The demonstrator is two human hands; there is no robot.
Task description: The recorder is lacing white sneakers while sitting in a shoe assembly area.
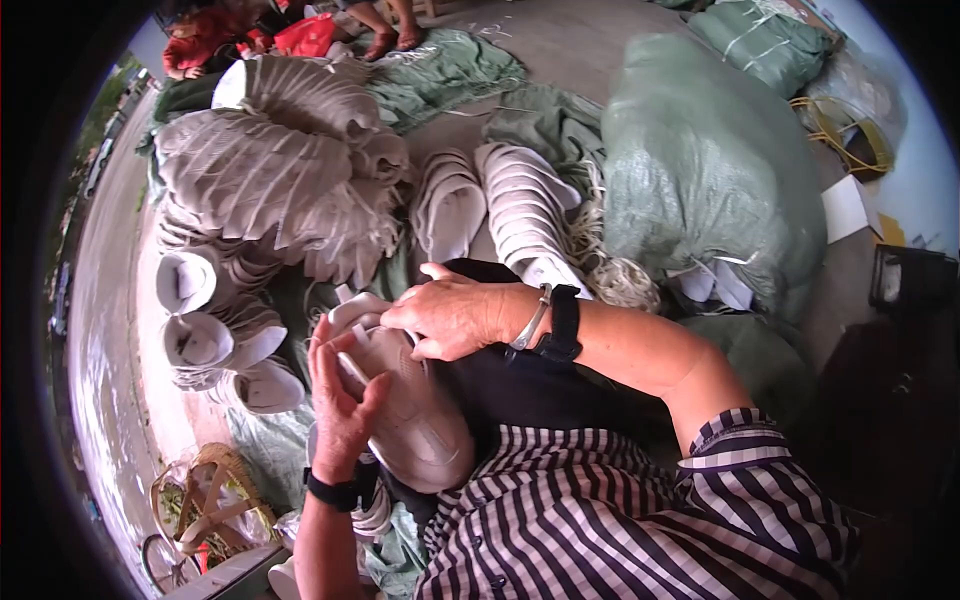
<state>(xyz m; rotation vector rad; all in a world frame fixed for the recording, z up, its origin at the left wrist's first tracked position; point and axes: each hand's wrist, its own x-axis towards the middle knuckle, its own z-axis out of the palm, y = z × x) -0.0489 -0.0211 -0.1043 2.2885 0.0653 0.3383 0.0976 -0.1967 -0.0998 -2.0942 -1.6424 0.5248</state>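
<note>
A white sneaker (415, 420) lies over my lap, its toe toward me and its opening away from me. My left hand (340, 405) grips the shoe's left side near the opening, thumb on the upper and fingers along the collar. Over the opening and tongue, my right hand (447, 312) is bent with its fingers closed; what they pinch there is hidden beneath them. A short white strip stands up between the two hands. Dark bands circle both wrists, and the right one also has a metal bracelet.
Nested white shoe uppers (270, 170) pile up at far left, with more rows (520, 195) ahead. A bulging green sack (700, 170) stands right of them, beside a bundle of cord (622, 285). A woven basket (215, 500) sits lower left. Another person's feet (395, 40) show at the top.
</note>
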